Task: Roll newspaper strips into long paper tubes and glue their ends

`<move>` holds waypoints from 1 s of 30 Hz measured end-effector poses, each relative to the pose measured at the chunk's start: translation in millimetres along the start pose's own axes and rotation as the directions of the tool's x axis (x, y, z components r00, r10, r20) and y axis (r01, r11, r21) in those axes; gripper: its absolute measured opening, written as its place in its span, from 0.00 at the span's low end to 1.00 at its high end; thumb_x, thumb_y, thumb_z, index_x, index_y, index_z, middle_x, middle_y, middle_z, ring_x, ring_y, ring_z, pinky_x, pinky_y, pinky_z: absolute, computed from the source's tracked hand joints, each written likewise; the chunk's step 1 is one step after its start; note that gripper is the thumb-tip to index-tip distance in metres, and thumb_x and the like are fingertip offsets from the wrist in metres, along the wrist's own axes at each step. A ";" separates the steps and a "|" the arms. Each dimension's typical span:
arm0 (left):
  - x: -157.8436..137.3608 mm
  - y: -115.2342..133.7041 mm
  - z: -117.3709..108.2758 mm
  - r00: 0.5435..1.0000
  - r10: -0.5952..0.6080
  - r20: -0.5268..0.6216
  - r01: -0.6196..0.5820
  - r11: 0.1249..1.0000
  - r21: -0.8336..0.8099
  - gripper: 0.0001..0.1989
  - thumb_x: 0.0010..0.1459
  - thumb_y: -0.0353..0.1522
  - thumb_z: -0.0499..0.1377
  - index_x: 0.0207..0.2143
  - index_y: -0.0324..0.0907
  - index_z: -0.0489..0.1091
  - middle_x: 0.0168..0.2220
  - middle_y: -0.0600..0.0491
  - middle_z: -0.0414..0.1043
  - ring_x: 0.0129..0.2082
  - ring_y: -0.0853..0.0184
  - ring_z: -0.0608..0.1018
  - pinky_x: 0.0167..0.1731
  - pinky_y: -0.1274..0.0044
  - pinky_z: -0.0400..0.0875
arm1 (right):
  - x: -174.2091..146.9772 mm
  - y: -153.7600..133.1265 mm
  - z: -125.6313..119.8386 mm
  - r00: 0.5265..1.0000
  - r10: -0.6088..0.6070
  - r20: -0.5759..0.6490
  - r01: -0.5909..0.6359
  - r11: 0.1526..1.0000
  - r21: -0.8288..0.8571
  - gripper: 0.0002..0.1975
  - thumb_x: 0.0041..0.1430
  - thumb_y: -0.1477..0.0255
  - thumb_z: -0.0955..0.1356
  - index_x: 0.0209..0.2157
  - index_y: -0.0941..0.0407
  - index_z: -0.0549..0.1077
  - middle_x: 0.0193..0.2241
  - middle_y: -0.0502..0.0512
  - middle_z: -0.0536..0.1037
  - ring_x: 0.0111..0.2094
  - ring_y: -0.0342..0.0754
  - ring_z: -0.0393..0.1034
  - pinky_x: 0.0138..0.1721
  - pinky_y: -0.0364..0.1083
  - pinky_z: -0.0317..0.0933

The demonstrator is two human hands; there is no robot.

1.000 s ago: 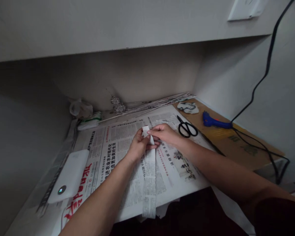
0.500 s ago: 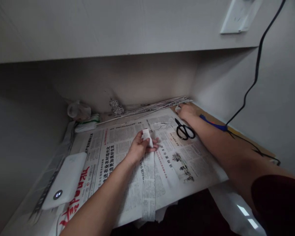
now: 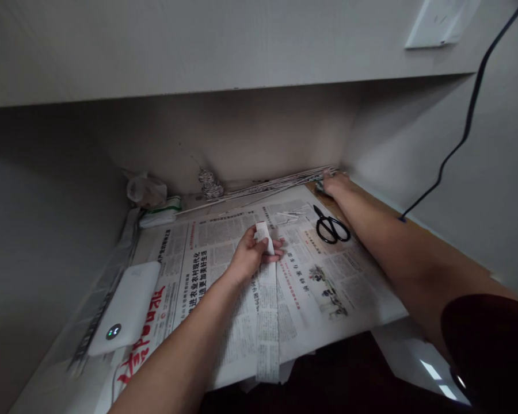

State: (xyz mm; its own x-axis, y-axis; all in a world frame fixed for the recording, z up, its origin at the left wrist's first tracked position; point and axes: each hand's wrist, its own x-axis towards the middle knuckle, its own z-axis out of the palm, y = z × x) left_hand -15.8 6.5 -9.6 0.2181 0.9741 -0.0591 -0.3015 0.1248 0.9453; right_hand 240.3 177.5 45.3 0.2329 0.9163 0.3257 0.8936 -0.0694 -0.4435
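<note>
My left hand (image 3: 251, 253), over the middle of the newspaper sheet (image 3: 224, 233), pinches the folded upper end of a long newspaper strip (image 3: 267, 322). The strip runs down toward me and past the sheet's near edge. At the far right corner, my right hand (image 3: 336, 184) is closed beside the right ends of a bundle of thin rods (image 3: 280, 183). A small greenish-white thing (image 3: 319, 186) shows at its fingers, too blurred to name. Black-handled scissors (image 3: 331, 229) lie between the hands, near small white scraps (image 3: 291, 216).
A white power bank (image 3: 127, 305) with a lit display lies on the left. Behind it are a green-and-white packet (image 3: 162, 213), a clear plastic bag (image 3: 145, 190) and a speckled coiled bundle (image 3: 210, 184). A black cable (image 3: 466, 126) hangs at right, below a wall socket (image 3: 440, 23).
My right hand has moved slightly farther back, up to the rod ends. My left hand still pinches the strip. The view has shifted a little, so most things appear farther right.
</note>
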 end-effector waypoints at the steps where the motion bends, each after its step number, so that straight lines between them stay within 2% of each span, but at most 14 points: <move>1: -0.4 0.4 0.6 1.000 0.001 0.001 -0.001 1.000 -0.002 0.20 0.56 0.31 0.57 0.49 0.40 0.53 0.36 0.43 0.75 0.28 0.65 0.79 0.26 0.77 0.75 | -7.2 -8.1 -1.0 1.000 0.020 -0.005 -0.020 1.000 0.019 0.32 0.65 0.60 0.53 0.50 0.78 0.63 0.47 0.87 0.63 0.51 0.64 0.61 0.43 0.54 0.55; 3: -1.3 1.5 1.9 1.000 0.006 -0.003 -0.006 1.000 -0.001 0.19 0.56 0.30 0.56 0.49 0.40 0.53 0.35 0.44 0.75 0.28 0.65 0.79 0.26 0.77 0.75 | -28.9 -27.0 -0.4 0.999 0.019 0.040 -0.022 0.997 0.074 0.26 0.62 0.60 0.60 0.48 0.69 0.67 0.49 0.77 0.66 0.51 0.60 0.62 0.43 0.51 0.56; 6: -2.8 4.4 3.5 1.000 0.018 -0.021 -0.018 1.000 0.001 0.19 0.56 0.29 0.55 0.49 0.40 0.53 0.32 0.45 0.75 0.27 0.66 0.79 0.25 0.76 0.75 | -74.2 -56.3 2.4 0.943 -0.091 0.319 0.002 0.963 0.268 0.19 0.64 0.63 0.59 0.35 0.62 0.74 0.33 0.63 0.77 0.33 0.47 0.71 0.30 0.42 0.60; 7: -3.1 5.5 3.9 0.999 0.021 -0.026 -0.021 1.000 0.001 0.19 0.56 0.28 0.55 0.49 0.40 0.53 0.32 0.46 0.75 0.27 0.66 0.79 0.25 0.76 0.75 | -90.1 -64.5 2.4 0.898 -0.148 0.415 -0.002 0.940 0.342 0.17 0.63 0.64 0.59 0.34 0.60 0.74 0.29 0.59 0.77 0.28 0.44 0.71 0.25 0.40 0.59; 8: -3.4 6.6 4.0 0.999 0.024 -0.028 -0.024 1.000 0.001 0.19 0.56 0.28 0.55 0.49 0.40 0.53 0.31 0.47 0.75 0.27 0.66 0.79 0.25 0.76 0.75 | -105.2 -71.3 1.7 0.783 -0.239 0.575 -0.088 0.872 0.482 0.14 0.62 0.67 0.61 0.36 0.60 0.73 0.29 0.58 0.77 0.26 0.43 0.70 0.21 0.39 0.56; 9: -3.6 7.6 4.1 0.999 0.026 -0.026 -0.026 1.000 0.004 0.19 0.56 0.28 0.55 0.49 0.40 0.53 0.31 0.47 0.75 0.27 0.66 0.79 0.25 0.76 0.75 | -118.7 -76.6 0.6 0.695 -0.305 0.651 -0.182 0.801 0.570 0.11 0.60 0.68 0.63 0.38 0.59 0.72 0.28 0.56 0.77 0.24 0.42 0.69 0.18 0.38 0.53; 10: -3.8 8.5 4.1 0.999 0.029 -0.023 -0.029 1.000 0.008 0.19 0.56 0.29 0.56 0.49 0.40 0.54 0.31 0.47 0.75 0.27 0.66 0.79 0.25 0.76 0.75 | -130.1 -80.1 -0.7 0.635 -0.370 0.678 -0.227 0.749 0.622 0.10 0.59 0.67 0.64 0.37 0.59 0.72 0.25 0.54 0.76 0.22 0.41 0.67 0.18 0.38 0.51; 12: -4.1 9.5 3.9 0.999 0.033 -0.010 -0.032 0.999 0.014 0.20 0.55 0.29 0.56 0.49 0.40 0.54 0.31 0.47 0.75 0.27 0.65 0.79 0.24 0.76 0.74 | -146.2 -82.6 -1.9 0.586 -0.475 0.656 -0.236 0.675 0.699 0.12 0.56 0.64 0.66 0.29 0.60 0.72 0.19 0.49 0.71 0.19 0.38 0.62 0.18 0.38 0.50; 15: -4.7 9.2 3.5 1.000 0.017 0.010 -0.017 1.000 0.013 0.22 0.55 0.31 0.58 0.50 0.40 0.53 0.31 0.46 0.76 0.27 0.64 0.79 0.24 0.76 0.75 | -155.5 -78.1 2.7 0.596 -0.516 0.616 -0.245 0.613 0.751 0.16 0.51 0.60 0.68 0.25 0.60 0.70 0.16 0.45 0.65 0.17 0.37 0.59 0.18 0.39 0.49; 18: -5.3 7.4 3.0 1.000 -0.005 0.030 0.004 1.000 0.012 0.24 0.54 0.33 0.59 0.51 0.41 0.53 0.32 0.46 0.75 0.27 0.64 0.79 0.23 0.76 0.75 | -156.6 -71.6 11.6 0.624 -0.497 0.603 -0.268 0.589 0.762 0.16 0.49 0.59 0.69 0.26 0.61 0.71 0.16 0.45 0.65 0.16 0.37 0.58 0.18 0.39 0.48; 22: -5.7 5.6 2.9 0.998 -0.027 0.051 0.026 1.000 0.010 0.22 0.54 0.32 0.59 0.49 0.40 0.55 0.34 0.45 0.75 0.27 0.64 0.79 0.24 0.75 0.75 | -157.1 -68.1 17.1 0.634 -0.492 0.596 -0.301 0.553 0.777 0.15 0.51 0.61 0.68 0.26 0.61 0.71 0.15 0.46 0.66 0.16 0.37 0.59 0.17 0.39 0.48; 24: -5.9 5.5 3.2 0.998 -0.033 0.059 0.032 0.999 0.006 0.20 0.55 0.31 0.58 0.48 0.39 0.56 0.33 0.45 0.75 0.28 0.64 0.79 0.26 0.74 0.76 | -157.5 -68.0 17.1 0.629 -0.482 0.610 -0.338 0.538 0.773 0.15 0.52 0.62 0.68 0.26 0.61 0.71 0.15 0.46 0.66 0.16 0.37 0.58 0.17 0.39 0.46; 28: -6.3 5.6 3.6 0.997 -0.043 0.067 0.043 0.999 0.007 0.21 0.55 0.31 0.58 0.49 0.39 0.54 0.33 0.45 0.75 0.28 0.63 0.79 0.27 0.73 0.76 | -157.5 -67.4 17.1 0.587 -0.502 0.635 -0.383 0.518 0.765 0.14 0.53 0.63 0.68 0.24 0.60 0.69 0.14 0.45 0.65 0.15 0.36 0.58 0.17 0.39 0.45; 30: -6.2 4.9 3.2 0.997 -0.043 0.069 0.042 0.999 0.017 0.21 0.55 0.31 0.58 0.49 0.39 0.54 0.32 0.45 0.75 0.28 0.63 0.79 0.27 0.73 0.76 | -157.5 -67.0 17.8 0.592 -0.500 0.632 -0.384 0.515 0.767 0.14 0.53 0.63 0.68 0.24 0.60 0.69 0.14 0.45 0.65 0.15 0.36 0.58 0.16 0.39 0.45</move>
State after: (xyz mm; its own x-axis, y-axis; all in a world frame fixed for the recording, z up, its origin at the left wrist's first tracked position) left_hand -15.7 0.5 -3.5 0.2941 0.9526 -0.0775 -0.2767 0.1624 0.9471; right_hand 136.9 44.8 8.8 -0.5520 0.8261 -0.1133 0.0763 -0.0853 -0.9934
